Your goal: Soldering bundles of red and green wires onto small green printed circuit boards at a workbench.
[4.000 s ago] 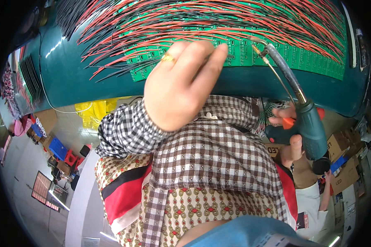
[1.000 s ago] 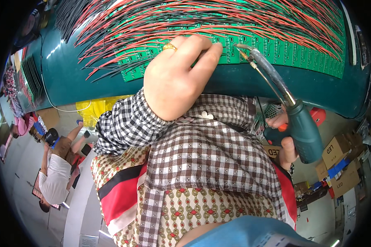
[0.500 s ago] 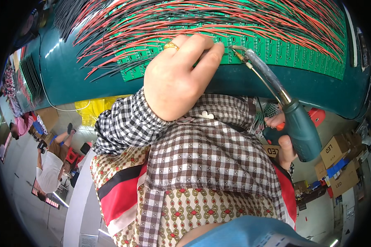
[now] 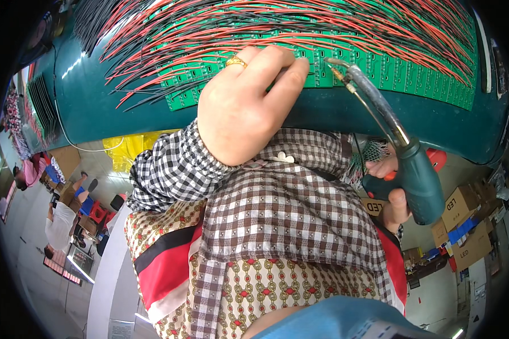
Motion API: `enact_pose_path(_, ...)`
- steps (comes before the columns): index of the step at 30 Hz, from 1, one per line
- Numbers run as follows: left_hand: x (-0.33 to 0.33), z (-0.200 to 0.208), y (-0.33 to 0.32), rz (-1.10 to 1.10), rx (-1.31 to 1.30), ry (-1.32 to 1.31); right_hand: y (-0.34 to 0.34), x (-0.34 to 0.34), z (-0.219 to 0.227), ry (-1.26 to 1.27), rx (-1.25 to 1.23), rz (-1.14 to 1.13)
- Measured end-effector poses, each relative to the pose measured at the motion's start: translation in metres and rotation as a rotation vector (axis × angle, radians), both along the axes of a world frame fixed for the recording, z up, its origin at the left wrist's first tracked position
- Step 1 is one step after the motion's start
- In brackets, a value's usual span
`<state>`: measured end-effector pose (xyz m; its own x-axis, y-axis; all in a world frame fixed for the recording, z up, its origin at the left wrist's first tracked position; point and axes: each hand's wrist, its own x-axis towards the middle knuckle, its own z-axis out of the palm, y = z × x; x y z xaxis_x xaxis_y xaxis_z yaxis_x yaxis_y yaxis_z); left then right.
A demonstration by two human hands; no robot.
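My left hand (image 4: 246, 107), with a gold ring on one finger, rests at the near edge of a panel of green circuit boards (image 4: 401, 76). Its fingers are pinched together on a thin wire, mostly hidden under the hand. My right hand (image 4: 397, 212) grips a soldering gun (image 4: 424, 183) with a dark green handle. The gun's bent metal tube and pointed tip reach up over the boards, just right of my left fingertips and apart from them. Many red and black wires (image 4: 333, 37) lie across the panel, their loose ends trailing off to the left.
The boards lie on a dark green work surface (image 4: 316, 110) with a rounded near edge. A stack of boards (image 4: 42, 107) stands at the left, near a white cable (image 4: 76, 148). Yellow plastic (image 4: 136, 152) hangs below the edge. Cardboard boxes (image 4: 472, 243) and another person (image 4: 62, 226) are further off.
The soldering gun in my right hand has moved a little to the right, its tip drawing away from my left fingertips. My left hand stays almost still. The person behind has shifted.
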<state>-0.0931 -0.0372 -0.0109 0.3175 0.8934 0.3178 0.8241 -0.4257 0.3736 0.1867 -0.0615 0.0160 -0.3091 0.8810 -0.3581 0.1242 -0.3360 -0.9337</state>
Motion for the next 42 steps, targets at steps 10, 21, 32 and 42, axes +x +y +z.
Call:
enact_pose_path(10, 0.003, 0.001, 0.001, -0.004, -0.003, 0.009, 0.003, 0.001, 0.003, -0.043, 0.005, -0.036)
enact_pose_path(21, 0.018, 0.004, 0.003, 0.065, 0.05, -0.045, 0.013, 0.003, -0.001, 0.009, 0.065, -0.178)
enact_pose_path(32, 0.015, -0.008, 0.002, 0.084, 0.03, -0.077, 0.007, 0.006, 0.008, 0.068, -0.13, -0.146)
enact_pose_path(42, 0.019, -0.005, 0.006, 0.064, 0.011, -0.03, 0.01, 0.011, 0.004, 0.017, 0.022, -0.012)
